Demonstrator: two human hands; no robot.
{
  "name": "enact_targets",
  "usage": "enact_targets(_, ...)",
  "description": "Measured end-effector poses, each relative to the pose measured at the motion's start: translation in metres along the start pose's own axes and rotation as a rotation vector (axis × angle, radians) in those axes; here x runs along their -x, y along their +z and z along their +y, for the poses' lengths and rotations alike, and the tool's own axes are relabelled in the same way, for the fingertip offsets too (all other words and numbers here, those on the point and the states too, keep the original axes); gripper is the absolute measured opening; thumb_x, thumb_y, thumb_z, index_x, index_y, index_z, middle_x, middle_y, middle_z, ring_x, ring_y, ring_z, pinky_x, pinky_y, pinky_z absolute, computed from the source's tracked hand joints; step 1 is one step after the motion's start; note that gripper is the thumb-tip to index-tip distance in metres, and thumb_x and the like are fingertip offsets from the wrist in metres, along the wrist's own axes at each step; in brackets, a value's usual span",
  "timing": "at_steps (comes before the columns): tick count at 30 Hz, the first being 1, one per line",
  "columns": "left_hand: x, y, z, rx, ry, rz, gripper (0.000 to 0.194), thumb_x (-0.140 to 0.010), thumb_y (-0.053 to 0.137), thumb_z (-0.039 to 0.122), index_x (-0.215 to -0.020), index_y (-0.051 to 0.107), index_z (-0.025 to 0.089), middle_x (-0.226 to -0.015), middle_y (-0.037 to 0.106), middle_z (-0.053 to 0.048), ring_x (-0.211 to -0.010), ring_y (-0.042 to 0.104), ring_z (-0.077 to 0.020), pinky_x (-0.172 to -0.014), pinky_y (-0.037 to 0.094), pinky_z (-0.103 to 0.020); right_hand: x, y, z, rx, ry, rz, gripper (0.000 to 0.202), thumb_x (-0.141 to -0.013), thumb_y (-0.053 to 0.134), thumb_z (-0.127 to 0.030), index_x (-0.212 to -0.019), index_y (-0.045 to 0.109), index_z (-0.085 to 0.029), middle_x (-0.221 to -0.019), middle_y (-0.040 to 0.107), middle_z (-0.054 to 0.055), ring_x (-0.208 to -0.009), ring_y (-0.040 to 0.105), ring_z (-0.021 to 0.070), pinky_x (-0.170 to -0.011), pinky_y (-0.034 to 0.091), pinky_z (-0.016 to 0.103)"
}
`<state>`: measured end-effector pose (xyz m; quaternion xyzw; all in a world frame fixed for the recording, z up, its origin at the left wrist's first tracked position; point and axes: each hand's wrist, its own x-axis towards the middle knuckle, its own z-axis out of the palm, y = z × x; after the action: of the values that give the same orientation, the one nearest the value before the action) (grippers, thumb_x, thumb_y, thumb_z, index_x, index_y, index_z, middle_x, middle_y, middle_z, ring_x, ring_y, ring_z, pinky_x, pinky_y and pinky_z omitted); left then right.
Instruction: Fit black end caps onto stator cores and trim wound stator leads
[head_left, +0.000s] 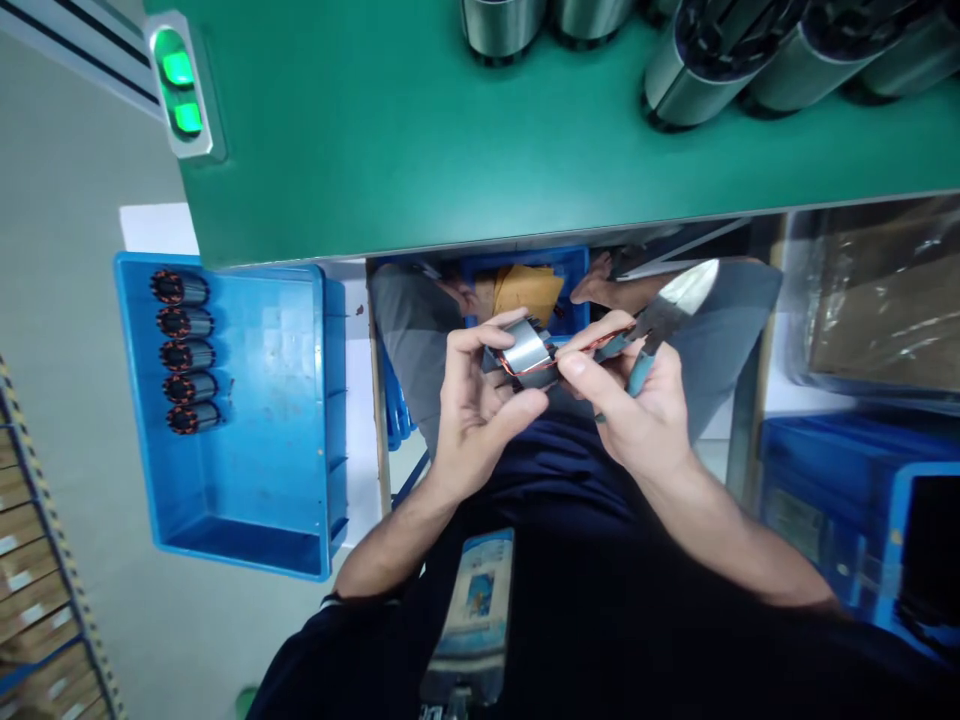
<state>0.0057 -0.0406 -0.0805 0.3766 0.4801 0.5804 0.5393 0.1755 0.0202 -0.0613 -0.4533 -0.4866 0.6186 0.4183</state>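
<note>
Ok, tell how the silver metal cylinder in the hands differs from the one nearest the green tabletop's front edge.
The held silver metal cylinder carries coppery wire; the tabletop cylinder shows none. The held cylinder is tilted in the left hand; the tabletop cylinder stands upright. Both have shiny silver sides.

Free room beside the hands (474,408) above the lap (726,345), green table (412,130) ahead and blue bin (270,400) leftward as obstacles.

light fairly bright, cool, diffuse, prob. overhead. pale sheen mid green tabletop (405,160); glare on motor core (527,347), pliers (666,318), plastic wrap (885,265). switch lamps (178,68) glow green. shirt (637,610) near-black, detail lost; under-table area dim. soft shadow along blue bin (270,400) near wall. wide-angle distort. tilts sides, bows edges. badge (480,595) text too soft, unreadable.
</note>
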Motion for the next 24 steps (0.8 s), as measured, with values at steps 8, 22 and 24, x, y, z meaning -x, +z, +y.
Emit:
enact_targets(8, -0.009, -0.002, 0.004, 0.064, -0.054, 0.090, 0.035, -0.112, 0.087, 0.042, -0.132, 0.059, 0.036, -0.170, 0.066, -0.002, -0.156, 0.072, -0.0269, -0.130, 0.066, -0.051, 0.011, -0.015, -0.021, 0.283, -0.004, -0.086, 0.023, -0.115, 0.081, -0.036, -0.136, 0.073, -0.033, -0.094, 0.077, -0.003, -0.069, 0.064, 0.0154, -0.066, 0.054, 0.033)
enact_targets(22, -0.007, -0.004, 0.004, -0.074, 0.046, 0.059, 0.037, -0.114, 0.082, 0.051, -0.135, 0.055, 0.035, -0.177, 0.059, -0.007, -0.161, 0.067, -0.0334, -0.130, 0.063, -0.056, 0.014, -0.036, -0.023, 0.672, -0.155, -0.375, 0.032, -0.104, 0.067, -0.013, -0.131, 0.073, -0.028, -0.109, 0.083, 0.001, -0.088, 0.080, 0.0215, -0.084, 0.061, 0.034)
enact_targets(24, -0.007, -0.002, 0.006, -0.134, 0.064, 0.049, 0.036, -0.115, 0.079, 0.054, -0.134, 0.055, 0.036, -0.176, 0.059, -0.007, -0.165, 0.065, -0.0363, -0.130, 0.062, -0.059, 0.014, -0.038, -0.023, 0.650, -0.136, -0.379, 0.034, -0.103, 0.070, -0.013, -0.133, 0.074, -0.030, -0.107, 0.083, 0.001, -0.085, 0.078, 0.0224, -0.080, 0.061, 0.036)
